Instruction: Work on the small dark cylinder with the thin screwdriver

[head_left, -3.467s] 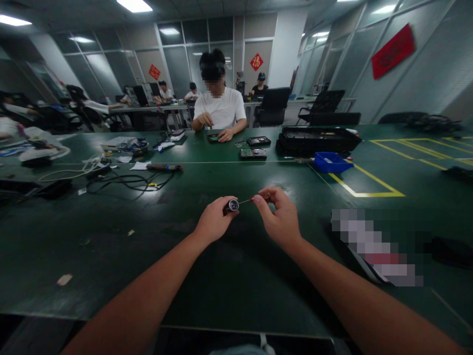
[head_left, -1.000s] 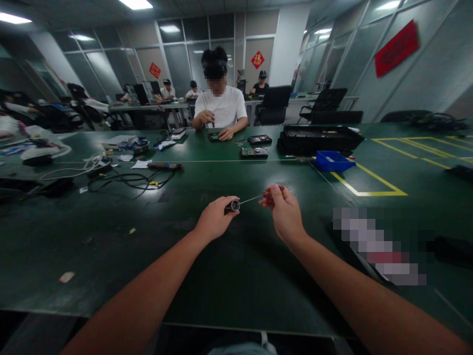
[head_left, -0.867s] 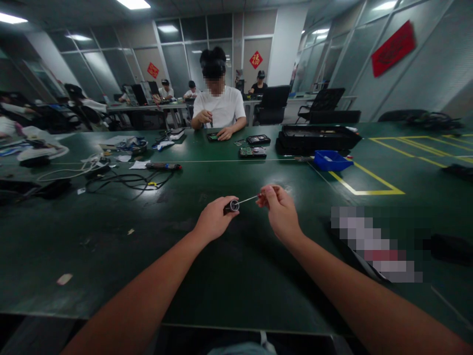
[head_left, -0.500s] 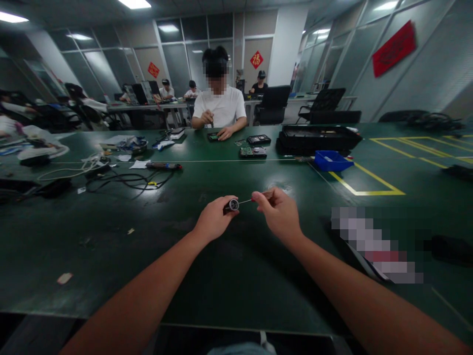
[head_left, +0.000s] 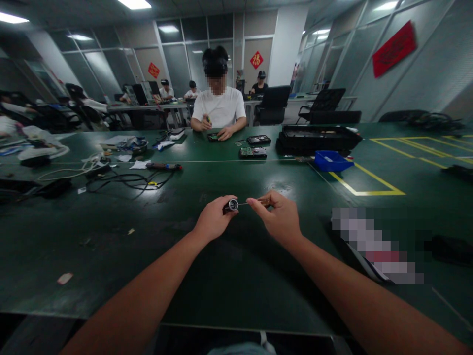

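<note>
My left hand is closed around a short black cylinder whose silvery round end faces me; it may be a flashlight, but its kind is not certain. In my right hand is a slim screwdriver, pinched between thumb and fingers. Its thin metal shaft points left and reaches the side of the cylinder. Both hands are held over the middle of the green table. Fingers of the left hand hide most of the cylinder's body, so the exact spot where the tip meets it cannot be seen.
Across the table a person works on a hard drive. More drives, a black case and a blue tray lie ahead. Cables and an electric screwdriver are to the left, a blurred packet to the right.
My right hand's thumb and fingers have shifted slightly on the screwdriver, toward the cylinder. The left hand stays still. The person opposite has lowered the tool hand a little.
</note>
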`<state>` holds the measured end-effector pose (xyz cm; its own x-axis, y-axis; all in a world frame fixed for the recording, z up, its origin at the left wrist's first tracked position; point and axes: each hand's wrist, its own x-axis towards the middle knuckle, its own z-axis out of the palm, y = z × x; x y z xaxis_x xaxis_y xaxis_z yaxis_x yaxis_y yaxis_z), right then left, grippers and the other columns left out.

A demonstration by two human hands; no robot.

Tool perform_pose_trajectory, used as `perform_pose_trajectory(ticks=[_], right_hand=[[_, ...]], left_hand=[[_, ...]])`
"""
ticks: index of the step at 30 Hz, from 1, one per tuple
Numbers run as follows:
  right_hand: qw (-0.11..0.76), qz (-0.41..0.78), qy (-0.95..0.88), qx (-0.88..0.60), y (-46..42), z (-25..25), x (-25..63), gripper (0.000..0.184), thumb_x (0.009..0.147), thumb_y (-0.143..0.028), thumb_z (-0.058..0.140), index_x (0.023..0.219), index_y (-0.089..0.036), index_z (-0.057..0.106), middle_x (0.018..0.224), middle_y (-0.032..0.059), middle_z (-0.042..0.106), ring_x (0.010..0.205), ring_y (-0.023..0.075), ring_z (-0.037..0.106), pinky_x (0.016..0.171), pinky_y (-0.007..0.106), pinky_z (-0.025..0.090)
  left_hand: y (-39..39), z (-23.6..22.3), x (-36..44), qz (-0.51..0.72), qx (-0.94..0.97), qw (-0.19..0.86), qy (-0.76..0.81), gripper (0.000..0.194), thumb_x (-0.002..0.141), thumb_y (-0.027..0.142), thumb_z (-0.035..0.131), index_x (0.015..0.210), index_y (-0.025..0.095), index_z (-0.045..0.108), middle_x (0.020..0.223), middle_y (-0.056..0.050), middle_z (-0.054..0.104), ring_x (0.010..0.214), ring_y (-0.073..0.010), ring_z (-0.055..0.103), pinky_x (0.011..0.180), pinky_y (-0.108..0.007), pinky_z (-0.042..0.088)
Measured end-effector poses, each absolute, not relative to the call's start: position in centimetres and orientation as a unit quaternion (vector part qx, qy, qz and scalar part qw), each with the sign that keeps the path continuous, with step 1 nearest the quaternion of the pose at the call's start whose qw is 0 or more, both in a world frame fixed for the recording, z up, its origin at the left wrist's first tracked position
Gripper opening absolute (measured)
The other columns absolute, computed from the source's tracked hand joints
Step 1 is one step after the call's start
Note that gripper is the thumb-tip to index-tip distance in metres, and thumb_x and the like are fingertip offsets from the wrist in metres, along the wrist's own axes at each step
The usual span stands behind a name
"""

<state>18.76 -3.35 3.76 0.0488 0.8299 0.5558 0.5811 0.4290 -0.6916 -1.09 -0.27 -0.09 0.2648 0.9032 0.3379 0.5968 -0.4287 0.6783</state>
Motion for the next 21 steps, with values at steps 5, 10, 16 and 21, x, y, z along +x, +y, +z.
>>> perform_pose_trajectory(ticks=[5,10,16,21], right_hand=[[0.496,0.149,-0.704,-0.485,-3.3,3.8,18.8,0.021,0.090,-0.041,0.064,0.093,-0.021,0.067,0.080,0.0048,0.073,0.067,0.0184,0.066,0.058,0.030,0.047],[0.488,0.175,-0.728,-0.449,-3.3,3.7,18.9,0.019,0.094,-0.039,0.058,0.101,-0.022,0.063,0.090,0.0053,0.073,0.079,0.0199,0.069,0.071,0.033,0.052],[0.491,0.193,-0.713,-0.462,-3.4,3.5,18.9,0.019,0.099,-0.036,0.049,0.101,-0.023,0.062,0.077,0.0019,0.067,0.069,0.0172,0.064,0.065,0.031,0.047],[0.577,0.356,-0.608,-0.412,-2.2,2.5,18.6,0.021,0.092,-0.039,0.058,0.101,-0.021,0.061,0.088,0.0048,0.069,0.079,0.0189,0.067,0.077,0.036,0.054]], left_hand=[[-0.2,-0.1,-1.1,0.360,0.766,0.207,0.490,0.036,0.086,0.021,0.069,0.122,0.025,0.066,0.118,-0.004,0.070,0.104,-0.0209,0.065,0.092,-0.035,0.051],[-0.2,-0.2,-1.0,0.361,0.766,0.201,0.492,0.036,0.086,0.022,0.069,0.121,0.025,0.066,0.116,-0.004,0.071,0.103,-0.0210,0.066,0.092,-0.036,0.051],[0.0,-0.3,-1.1,0.354,0.767,0.193,0.500,0.036,0.085,0.022,0.069,0.121,0.026,0.066,0.112,-0.004,0.071,0.097,-0.0210,0.066,0.087,-0.035,0.052],[-0.1,0.1,-1.1,0.345,0.764,0.182,0.514,0.035,0.086,0.023,0.068,0.121,0.027,0.066,0.109,-0.003,0.070,0.093,-0.0208,0.065,0.084,-0.035,0.051]])
